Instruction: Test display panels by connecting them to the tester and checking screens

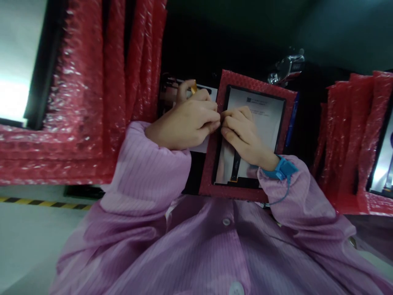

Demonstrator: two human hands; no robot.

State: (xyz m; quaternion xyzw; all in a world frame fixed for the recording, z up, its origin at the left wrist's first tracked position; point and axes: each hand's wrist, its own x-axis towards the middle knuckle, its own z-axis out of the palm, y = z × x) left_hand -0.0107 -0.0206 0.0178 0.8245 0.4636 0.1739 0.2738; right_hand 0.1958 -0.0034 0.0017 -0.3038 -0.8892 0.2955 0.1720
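Note:
A flat display panel with a black frame and a pale, printed back lies on a red bubble-wrap sheet. My left hand is closed, its fingertips pinched together by the panel's left edge. A small yellow-orange piece sticks out at the far side of that hand; whether the fingers hold it I cannot tell. My right hand reaches over the panel, fingers closed, its tips almost meeting the left ones. What either pinch holds is hidden. Below the right hand, a black flat cable runs down the panel.
Red bubble-wrap sheets stand stacked on the left, beside a bright panel. More red bubble wrap is at the right. A shiny metal object sits behind the panel. A blue wrist strap with a cord circles my right wrist.

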